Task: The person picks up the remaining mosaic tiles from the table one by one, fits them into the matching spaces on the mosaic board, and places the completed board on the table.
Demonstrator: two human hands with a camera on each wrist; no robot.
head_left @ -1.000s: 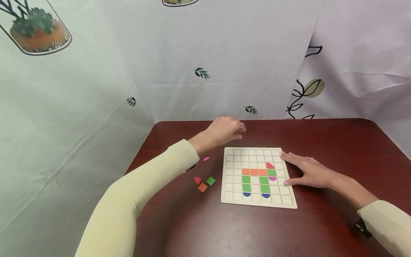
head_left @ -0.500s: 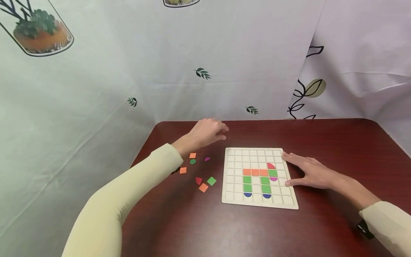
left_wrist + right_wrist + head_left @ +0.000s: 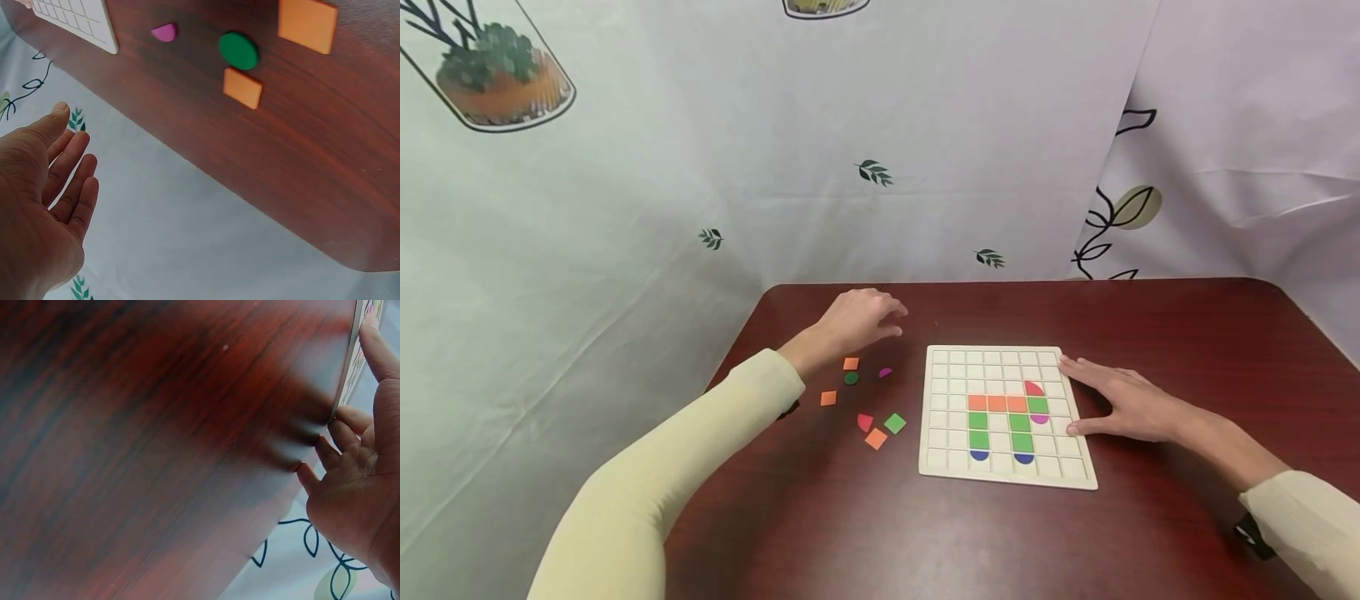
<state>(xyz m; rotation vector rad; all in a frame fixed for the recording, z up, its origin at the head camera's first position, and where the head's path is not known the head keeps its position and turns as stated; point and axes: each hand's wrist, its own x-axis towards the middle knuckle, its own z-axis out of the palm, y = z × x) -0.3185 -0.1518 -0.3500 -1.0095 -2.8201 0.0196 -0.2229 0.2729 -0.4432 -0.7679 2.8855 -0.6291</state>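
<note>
My left hand hovers over the far left of the table, fingers loosely bent and holding nothing. Its palm and spread thumb show in the left wrist view. Just nearer than it lie an orange square tile, a green round tile and a purple half-round tile. My right hand rests at the right edge of the white grid board, with thumb and fingertips on the rim. On the board, orange squares, green squares, blue half-rounds, a red quarter-round and a purple half-round form a figure.
Nearer on the left lie another orange square, a red piece, a green square and an orange square turned cornerwise. The dark red wooden table ends at a patterned cloth backdrop.
My left hand has moved left and slightly down, away from the board, uncovering the orange squares and green round tile. The right hand and the board have stayed in place.
</note>
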